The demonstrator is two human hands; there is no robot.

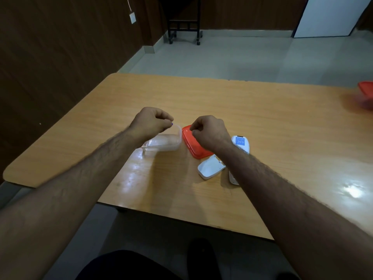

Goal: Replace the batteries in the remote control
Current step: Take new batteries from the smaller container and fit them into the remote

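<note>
A white remote control (241,143) lies back-up on the wooden table (272,128), partly hidden under my right forearm. Its detached white battery cover (211,166) lies just to its left. My left hand (150,122) hovers over the far rim of a clear plastic container (161,143), fingers curled and pinching a small battery (172,123), of which only a purple tip shows. My right hand (209,132) is curled above a red lid (193,147), thumb against forefinger. Nothing shows in its grasp.
A second red-lidded container (366,93) sits blurred at the table's far right edge. The table's near edge runs just in front of my lap. A black wheeled stand (184,27) is by the back wall, and a dark wall panel runs along the left.
</note>
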